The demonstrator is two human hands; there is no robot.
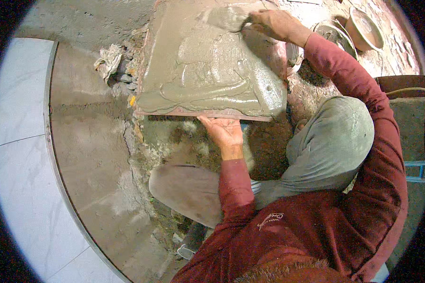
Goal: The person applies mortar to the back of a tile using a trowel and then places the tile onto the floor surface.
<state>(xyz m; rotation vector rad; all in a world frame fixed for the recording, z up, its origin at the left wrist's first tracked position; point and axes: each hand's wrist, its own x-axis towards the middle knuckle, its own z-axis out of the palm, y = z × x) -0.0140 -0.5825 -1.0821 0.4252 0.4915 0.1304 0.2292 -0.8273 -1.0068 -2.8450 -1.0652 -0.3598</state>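
A large rectangular tile [257,118] is in front of me, its top face covered with wet grey mortar [208,70]. The mortar lies in smears and ridges, thickest along the near edge. My left hand [225,132] grips the middle of that near edge, palm up, with its fingers partly hidden beneath the tile. Over the far right part, my right hand [276,24] is closed around the handle of a trowel [226,20]. The trowel's blade is smeared with mortar and rests on or just above the coat; I cannot tell which.
A crumpled whitish cloth [109,61] lies left of the tile on rough ground. Further left, metal trim [52,141] borders white floor tiles [19,94]. At the far right stand a bucket of grey mix [337,37] and a tub [366,30]. My bent knees flank my left forearm.
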